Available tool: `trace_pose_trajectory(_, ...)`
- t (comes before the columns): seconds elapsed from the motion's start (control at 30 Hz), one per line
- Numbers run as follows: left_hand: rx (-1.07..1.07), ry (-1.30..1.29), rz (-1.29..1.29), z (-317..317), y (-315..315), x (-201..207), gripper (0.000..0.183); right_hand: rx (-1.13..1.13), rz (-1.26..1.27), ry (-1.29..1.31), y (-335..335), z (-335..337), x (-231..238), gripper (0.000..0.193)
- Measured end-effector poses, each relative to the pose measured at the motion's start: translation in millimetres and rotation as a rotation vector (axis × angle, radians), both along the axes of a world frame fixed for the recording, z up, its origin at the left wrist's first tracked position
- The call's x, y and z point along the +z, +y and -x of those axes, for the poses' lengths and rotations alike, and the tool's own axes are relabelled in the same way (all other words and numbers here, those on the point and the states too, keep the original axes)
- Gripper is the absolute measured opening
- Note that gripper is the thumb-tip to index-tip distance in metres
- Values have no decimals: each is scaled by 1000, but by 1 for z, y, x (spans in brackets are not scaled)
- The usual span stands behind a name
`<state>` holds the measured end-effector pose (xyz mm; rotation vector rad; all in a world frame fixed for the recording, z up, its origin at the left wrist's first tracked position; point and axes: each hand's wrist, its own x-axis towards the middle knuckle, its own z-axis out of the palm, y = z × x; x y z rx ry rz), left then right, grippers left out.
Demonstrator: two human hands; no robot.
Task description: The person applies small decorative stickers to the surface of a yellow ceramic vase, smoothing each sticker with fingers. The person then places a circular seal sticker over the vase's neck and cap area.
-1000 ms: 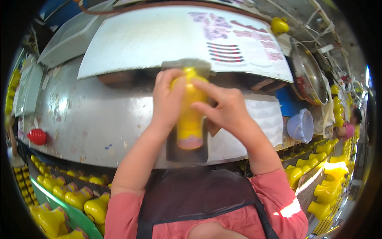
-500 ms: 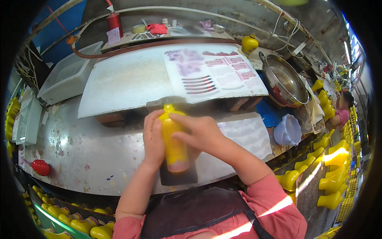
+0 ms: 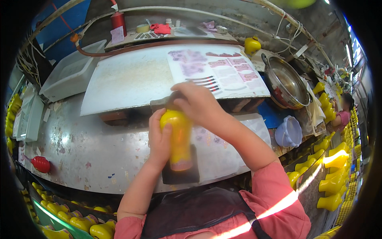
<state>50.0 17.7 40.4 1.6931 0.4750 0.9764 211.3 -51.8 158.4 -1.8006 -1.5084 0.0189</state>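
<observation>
A glossy yellow vase (image 3: 180,133) with a pinkish pattern band at its foot lies tilted on a dark pad (image 3: 181,177), its foot toward me. My left hand (image 3: 159,137) is closed around its left side, thumb on the front. Above the vase's shoulder, my right hand (image 3: 197,103) curls its fingers and thumb around something dark, blurred and mostly hidden. A dark grey block or cloth (image 3: 158,104) lies just beyond the vase. The vase's neck is hidden by my right hand and blur.
A white board (image 3: 127,79) with wet decal sheets (image 3: 187,61) stands across the metal table (image 3: 95,155). At right are a metal basin (image 3: 288,77) and a lilac bucket (image 3: 288,131); at left, a red squeeze bulb (image 3: 40,164). Yellow vases (image 3: 336,175) line racks; another person (image 3: 342,115) sits far right.
My right hand has left the vase's side and moved up and away from me, past its top. My left hand stays on the vase, thumb now across its front.
</observation>
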Motion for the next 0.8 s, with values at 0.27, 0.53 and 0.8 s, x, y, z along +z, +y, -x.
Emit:
trace_pose_trajectory(0.27, 47, 85, 44, -10, 13, 20, 44, 67, 29, -154, 9, -14, -13, 24)
trace_pose_trajectory(0.53, -32, 13, 418, -17, 24, 24, 22, 205, -310, -646, -50, 23, -15, 37)
trace_pose_trajectory(0.8, -103, -59, 570, -7, 21, 39, 27, 283, -235, -557, -62, 45, -30, 43)
